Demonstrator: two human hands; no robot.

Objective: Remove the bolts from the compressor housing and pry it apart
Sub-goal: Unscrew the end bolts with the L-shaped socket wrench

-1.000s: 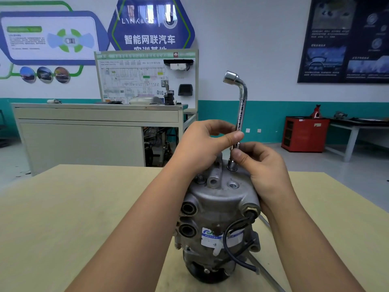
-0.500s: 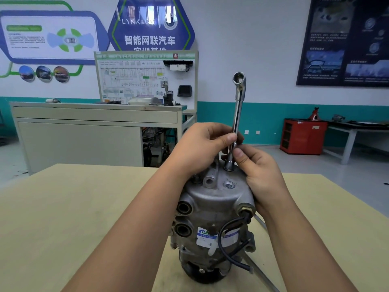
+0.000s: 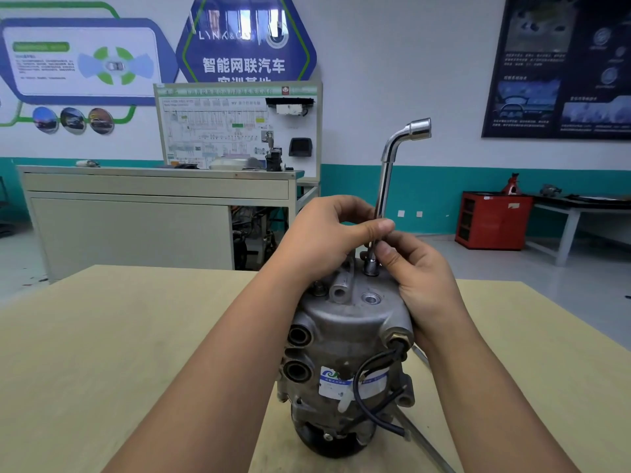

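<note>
Pale training-room worktop (image 3: 102, 353): the compressor housing (image 3: 345, 322) stands upright at its near middle. We see an L-shaped socket wrench (image 3: 384, 179) seated vertically on the housing's top, the fastener beneath it hidden. Our left hand (image 3: 321, 240) pinches the shaft; our right hand (image 3: 420, 281) pinches it lower, its palm against the housing. One bolt (image 3: 319, 289) remains at left. We judge unbolting under way, prying not yet begun. A grey cabinet (image 3: 129, 233) stands behind.

The pale table (image 3: 102, 336) carries the upright compressor (image 3: 345, 353) and a metal bar (image 3: 433, 452).
</note>
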